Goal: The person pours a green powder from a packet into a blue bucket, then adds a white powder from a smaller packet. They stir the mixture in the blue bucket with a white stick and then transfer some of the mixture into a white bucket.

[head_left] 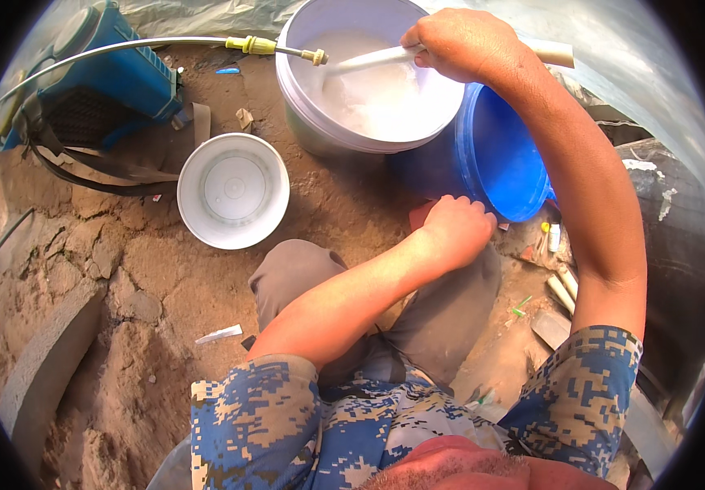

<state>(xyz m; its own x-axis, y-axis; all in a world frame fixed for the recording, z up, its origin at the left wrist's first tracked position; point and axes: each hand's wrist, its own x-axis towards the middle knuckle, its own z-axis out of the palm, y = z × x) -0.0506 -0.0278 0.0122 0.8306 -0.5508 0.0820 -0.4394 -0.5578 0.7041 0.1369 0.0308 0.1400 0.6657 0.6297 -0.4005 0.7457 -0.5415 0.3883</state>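
My right hand [465,46] grips a white plastic pipe [377,59], whose lower end dips into pale, cloudy liquid [370,101] in a large white bucket [364,142]. The pipe's other end sticks out past my wrist. My left hand [459,229] lies over my bent knee with its fingers curled under; the fingertips and anything beneath them are hidden. Beside that hand, a blue bucket [502,153] lies tipped with its mouth towards me. Part of a red object [419,214] shows by the left hand.
A small white tub [234,191] stands on the dirt floor [187,294]. At the upper left is a blue backpack sprayer [101,73]; its spray wand [251,45] reaches over the bucket's rim. A small white bottle [554,237] and pipe pieces [563,288] lie at right.
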